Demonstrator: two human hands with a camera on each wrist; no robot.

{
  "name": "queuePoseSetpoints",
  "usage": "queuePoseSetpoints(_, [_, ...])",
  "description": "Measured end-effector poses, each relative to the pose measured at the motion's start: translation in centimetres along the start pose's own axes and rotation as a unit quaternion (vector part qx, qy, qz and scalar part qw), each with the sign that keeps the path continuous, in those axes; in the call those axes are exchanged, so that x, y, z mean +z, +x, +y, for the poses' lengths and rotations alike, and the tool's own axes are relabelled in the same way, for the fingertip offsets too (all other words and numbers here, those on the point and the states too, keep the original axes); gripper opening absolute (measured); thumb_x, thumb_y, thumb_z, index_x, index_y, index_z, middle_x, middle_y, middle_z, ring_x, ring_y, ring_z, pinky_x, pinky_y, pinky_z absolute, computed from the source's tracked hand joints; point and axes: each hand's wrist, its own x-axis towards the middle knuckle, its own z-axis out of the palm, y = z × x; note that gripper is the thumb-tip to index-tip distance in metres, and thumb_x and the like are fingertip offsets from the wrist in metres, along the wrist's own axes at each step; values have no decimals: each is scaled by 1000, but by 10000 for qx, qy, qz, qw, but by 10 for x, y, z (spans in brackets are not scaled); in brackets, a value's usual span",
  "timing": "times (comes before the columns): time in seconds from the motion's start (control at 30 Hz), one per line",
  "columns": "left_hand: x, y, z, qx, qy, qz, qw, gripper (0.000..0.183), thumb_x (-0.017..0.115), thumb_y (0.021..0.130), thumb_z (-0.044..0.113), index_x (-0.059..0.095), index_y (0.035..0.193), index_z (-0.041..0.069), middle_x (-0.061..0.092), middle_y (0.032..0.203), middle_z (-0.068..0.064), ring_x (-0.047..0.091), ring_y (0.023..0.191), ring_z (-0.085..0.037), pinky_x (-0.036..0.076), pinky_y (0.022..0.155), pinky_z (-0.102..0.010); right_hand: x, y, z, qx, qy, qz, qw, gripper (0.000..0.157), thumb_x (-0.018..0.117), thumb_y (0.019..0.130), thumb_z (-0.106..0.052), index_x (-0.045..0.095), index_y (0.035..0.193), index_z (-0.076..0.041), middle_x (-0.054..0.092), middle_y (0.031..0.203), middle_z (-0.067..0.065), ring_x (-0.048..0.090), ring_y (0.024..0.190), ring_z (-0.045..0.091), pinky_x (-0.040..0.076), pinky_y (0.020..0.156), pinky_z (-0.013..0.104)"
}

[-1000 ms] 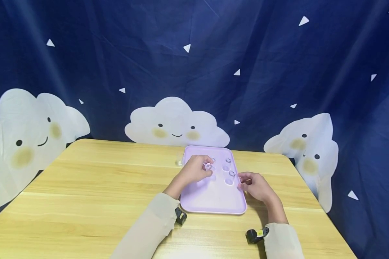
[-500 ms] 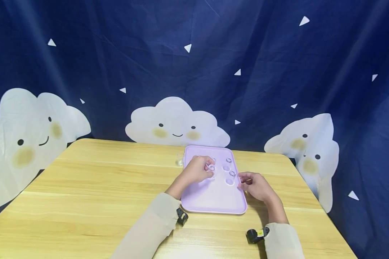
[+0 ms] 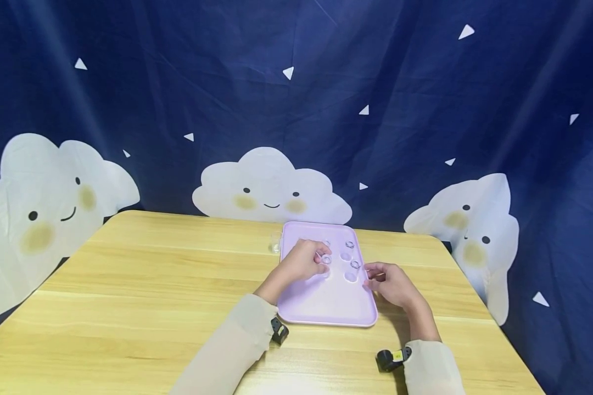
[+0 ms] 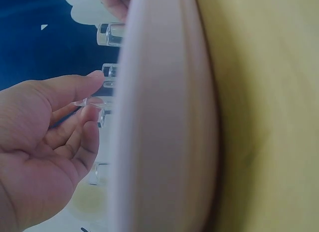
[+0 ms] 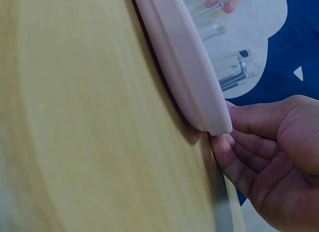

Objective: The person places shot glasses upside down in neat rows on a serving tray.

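A lilac tray (image 3: 326, 307) lies on the table with several small clear glass cups on it. My left hand (image 3: 301, 262) is over the tray's middle, pinching one clear glass cup (image 3: 326, 260) between thumb and fingers. In the left wrist view, the tray's raised side hides that cup's lower part. Two more glass cups, one farther back (image 3: 350, 244) and one nearer (image 3: 355, 265), stand along the tray's right side. My right hand (image 5: 284, 152) holds the tray's right rim (image 5: 219, 110), thumb at the upper edge and fingers at its underside.
Just outside the tray's left edge stands another clear glass (image 3: 275, 241) on the wooden table (image 3: 153, 307). A dark blue curtain (image 3: 237, 82) with white clouds hangs right behind the table. Both wrists wear small black cameras.
My left hand has moved slightly to the right and nearer to me, lowering the glass cup toward the tray. The right hand stays at the rim.
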Motion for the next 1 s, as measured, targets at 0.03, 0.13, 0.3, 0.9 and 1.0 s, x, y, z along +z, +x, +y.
queuePoseSetpoints(0.03, [0, 0, 0, 5, -3, -15, 10000, 35, 85, 82, 8, 75, 115, 9, 75, 103, -5, 60, 80, -7, 50, 79, -25, 0, 0, 0, -8, -4, -1, 10000, 35, 70, 92, -1, 67, 127, 1, 71, 108, 10, 64, 96, 25, 54, 78, 34])
queuePoseSetpoints(0.13, [1, 1, -1, 6, -15, -45, 10000, 35, 85, 82, 8, 75, 116, 8, 75, 102, -4, 60, 80, -7, 50, 79, -24, 0, -1, -1, -11, -28, 9, 10000, 36, 70, 92, -1, 67, 128, 1, 71, 108, 10, 64, 96, 25, 55, 78, 34])
queuePoseSetpoints(0.3, [2, 0, -1, -14, -56, -91, 9999, 34, 84, 82, 6, 75, 115, 8, 73, 93, 1, 62, 82, -8, 50, 80, -24, 0, -2, -1, -1, -30, 4, 10000, 36, 71, 92, -2, 67, 128, 1, 71, 108, 10, 64, 96, 25, 55, 78, 34])
queuePoseSetpoints(0.9, [-6, -2, 1, 268, -316, 60, 9991, 33, 80, 85, 0, 73, 117, 1, 74, 112, -9, 69, 90, -16, 55, 79, -23, 0, -1, -1, -4, 22, 24, 10000, 36, 70, 91, 0, 67, 127, 1, 71, 104, 9, 64, 92, 24, 54, 74, 31])
queuePoseSetpoints(1.0, [-11, -1, 0, 339, -412, 153, 9985, 34, 79, 84, -1, 72, 118, 0, 74, 114, -13, 69, 90, -18, 56, 80, -24, 1, -1, -1, 13, 34, 46, 10000, 35, 70, 91, 0, 68, 127, 1, 71, 105, 9, 64, 93, 24, 54, 74, 30])
